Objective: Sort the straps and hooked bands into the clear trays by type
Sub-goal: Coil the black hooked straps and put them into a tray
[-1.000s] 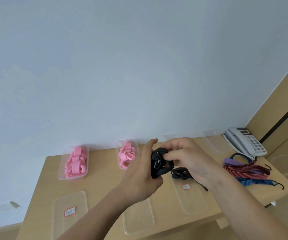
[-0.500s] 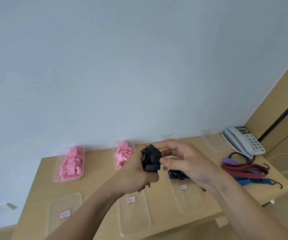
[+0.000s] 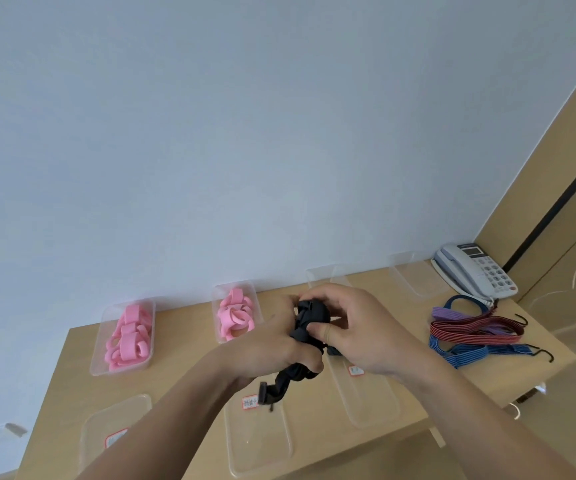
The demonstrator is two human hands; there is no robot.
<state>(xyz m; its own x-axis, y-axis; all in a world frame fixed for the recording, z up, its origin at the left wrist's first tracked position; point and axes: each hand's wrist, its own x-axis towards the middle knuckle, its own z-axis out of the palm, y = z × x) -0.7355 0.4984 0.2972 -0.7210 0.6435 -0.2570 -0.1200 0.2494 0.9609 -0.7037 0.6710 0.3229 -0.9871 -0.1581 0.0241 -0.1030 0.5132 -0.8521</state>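
left hand (image 3: 272, 344) grips black strap (image 3: 309, 318) | right hand (image 3: 359, 327) pinches its bundled top | held above counter (image 3: 189, 379) | buckle end (image 3: 265, 396) dangles below left hand

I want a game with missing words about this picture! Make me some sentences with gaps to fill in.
1. The left hand and the right hand together grip a bundled strap whose colour is ____.
2. The loops lying in the back-left tray are all ____.
3. Just behind the striped hooked bands stands a pale desk ____.

Missing words: black; pink; telephone.
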